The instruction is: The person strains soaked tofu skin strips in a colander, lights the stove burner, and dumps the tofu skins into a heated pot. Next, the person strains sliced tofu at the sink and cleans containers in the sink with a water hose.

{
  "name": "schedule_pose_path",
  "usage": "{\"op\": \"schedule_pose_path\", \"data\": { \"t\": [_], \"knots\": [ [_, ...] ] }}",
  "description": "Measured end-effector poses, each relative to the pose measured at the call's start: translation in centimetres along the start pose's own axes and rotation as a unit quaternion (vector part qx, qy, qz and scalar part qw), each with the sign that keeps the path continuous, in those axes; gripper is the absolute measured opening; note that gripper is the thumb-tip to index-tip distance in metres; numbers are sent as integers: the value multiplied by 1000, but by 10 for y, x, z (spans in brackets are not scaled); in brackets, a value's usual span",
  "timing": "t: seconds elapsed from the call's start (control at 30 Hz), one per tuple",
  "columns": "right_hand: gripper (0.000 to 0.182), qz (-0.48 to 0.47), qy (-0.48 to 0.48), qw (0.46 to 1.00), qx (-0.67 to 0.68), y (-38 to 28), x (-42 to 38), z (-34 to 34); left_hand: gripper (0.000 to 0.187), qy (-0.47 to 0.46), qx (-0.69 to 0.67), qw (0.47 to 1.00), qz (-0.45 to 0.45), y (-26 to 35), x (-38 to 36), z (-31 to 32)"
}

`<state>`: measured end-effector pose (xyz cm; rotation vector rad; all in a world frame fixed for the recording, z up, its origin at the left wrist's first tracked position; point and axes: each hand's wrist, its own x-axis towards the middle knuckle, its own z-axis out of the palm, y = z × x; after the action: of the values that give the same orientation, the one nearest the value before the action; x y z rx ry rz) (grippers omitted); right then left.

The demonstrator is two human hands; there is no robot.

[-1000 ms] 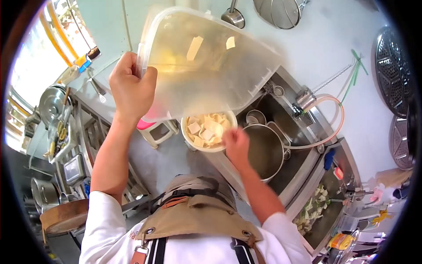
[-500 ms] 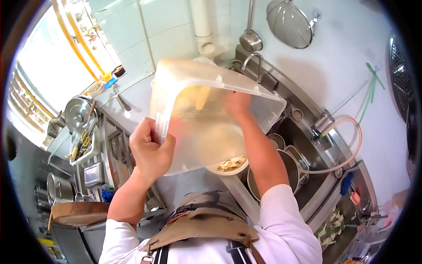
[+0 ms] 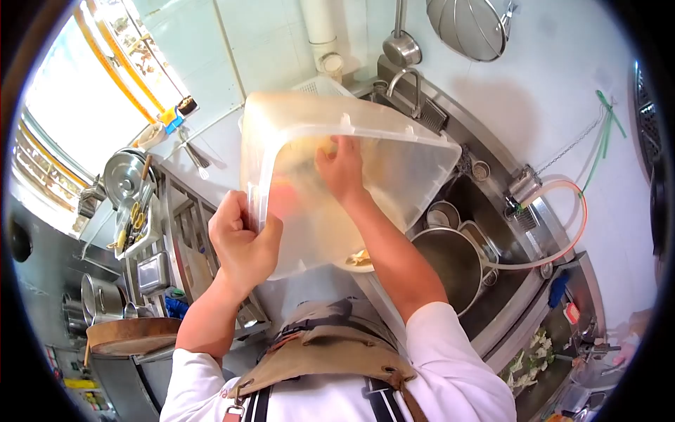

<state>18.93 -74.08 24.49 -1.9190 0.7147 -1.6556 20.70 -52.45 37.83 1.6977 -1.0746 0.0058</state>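
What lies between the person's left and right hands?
In the head view, between the left hand and right hand lie the rim of the plastic tub and its cloudy wall, with a pink blur showing through.

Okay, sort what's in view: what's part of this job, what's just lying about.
In use:
plastic tub, in the left hand
right hand, inside it
bowl of pale pieces, partly hidden

Seemingly idle:
hanging strainer
wooden block
scissors
leafy scraps
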Motion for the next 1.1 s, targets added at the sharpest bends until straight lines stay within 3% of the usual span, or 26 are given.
{"op": "schedule_pose_path", "data": {
  "t": [0.2, 0.27, 0.33, 0.43, 0.53, 0.63, 0.67, 0.7, 0.77, 0.9, 0.97, 1.03, 1.1],
  "knots": [
    [22, 125, -67, 986, 90, 7, -15, 22, 9, 26, 17, 999, 37, -5, -10, 15],
    [22, 161, -99, 977, 98, 1, -20, 16, 17, 77, 36, 993, 78, -11, -5, 21],
    [21, 187, -132, 968, 100, -4, -19, -6, 21, 116, 63, 985, 113, -13, 2, 23],
    [17, 189, -90, 943, 259, -10, -20, -72, 22, 110, 50, 987, 103, -34, -1, 13],
    [15, 248, -77, 940, 221, -19, -41, -133, 21, 89, 82, 978, 171, -29, -2, 3],
    [16, 264, -124, 941, 170, 27, -102, -137, 21, 96, 110, 963, 228, -34, 3, 1],
    [20, 217, -190, 957, 35, 22, -105, -136, 21, 94, 119, 962, 229, -33, 4, 0],
    [24, 199, -274, 940, -43, 18, -105, -135, 22, 92, 126, 960, 233, -32, 6, 0],
    [28, 141, -330, 930, -73, 8, -99, -131, 23, 99, 139, 954, 246, -34, 9, 0],
    [26, 97, -300, 949, -5, -5, -50, -76, 24, 87, 152, 950, 257, -24, 2, 0],
    [24, 59, -319, 944, -56, -1, -27, -41, 24, 94, 144, 951, 255, -19, -2, 3],
    [23, -155, -200, 950, -184, 68, -36, 20, 26, 83, 144, 944, 285, -6, -5, 3],
    [23, -109, -259, 948, -148, 60, -32, 16, 26, 73, 159, 939, 298, 3, -10, -3]
  ]
}}
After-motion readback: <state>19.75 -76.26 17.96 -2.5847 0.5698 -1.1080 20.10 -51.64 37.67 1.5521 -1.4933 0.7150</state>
